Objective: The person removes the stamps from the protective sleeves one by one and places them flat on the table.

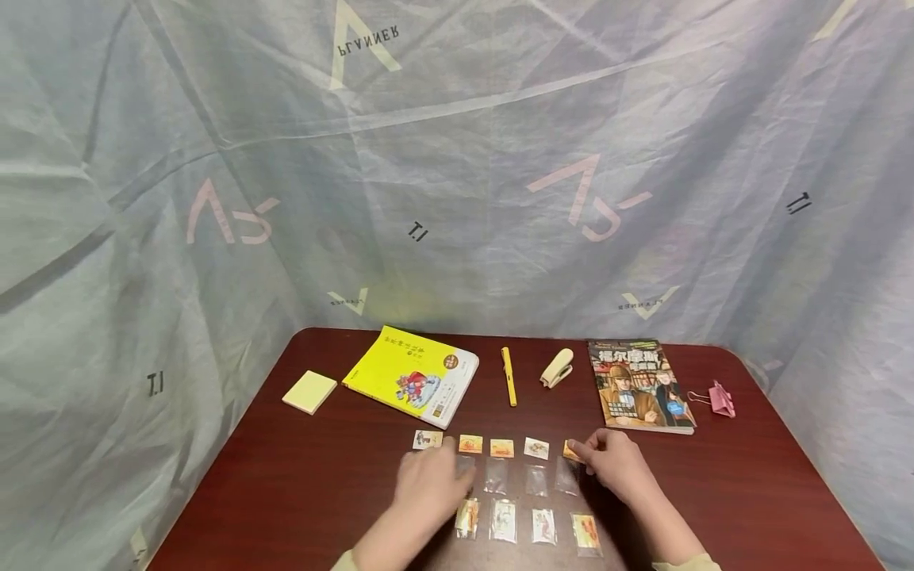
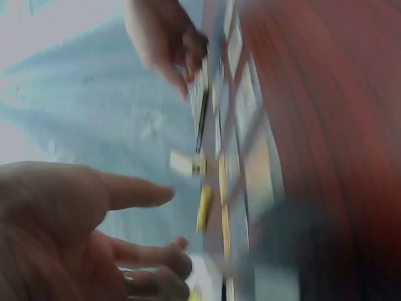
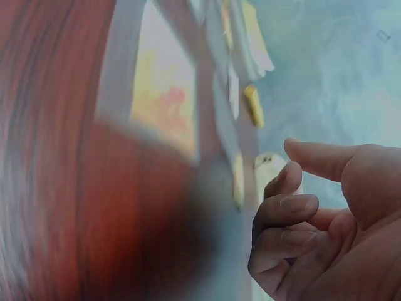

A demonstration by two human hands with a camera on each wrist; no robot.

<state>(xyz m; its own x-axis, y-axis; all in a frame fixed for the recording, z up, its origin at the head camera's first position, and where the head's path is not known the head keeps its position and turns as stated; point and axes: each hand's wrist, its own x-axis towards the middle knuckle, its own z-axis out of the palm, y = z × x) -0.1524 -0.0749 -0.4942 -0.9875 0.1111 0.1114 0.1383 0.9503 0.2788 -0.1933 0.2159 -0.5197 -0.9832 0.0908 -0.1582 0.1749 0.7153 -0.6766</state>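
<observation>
Grey printed cloth hangs behind a dark red table, whose far edge and both side edges I see. My left hand is blurred over the left part of the card rows, its thumb and fingers spread apart with nothing between them. My right hand is narrow, its fingertips at the card on the right end of the top row; I cannot tell whether they pinch it or only touch it. A yellow book lies by the far edge, left of the middle, and a comic book lies toward the far right corner. Between them are a stapler and a yellow pen. A sticky-note pad sits near the left edge, a pink clip near the right. Midway between the side edges are sleeved cards, then clear sleeves, with the loose picture cards farthest from me. If my right fingertips press instead of lifting, the thin card could bend or skid. My left hand, hovering low, could sweep light sleeves out of line, and my left forearm could nudge the nearest sleeved card
</observation>
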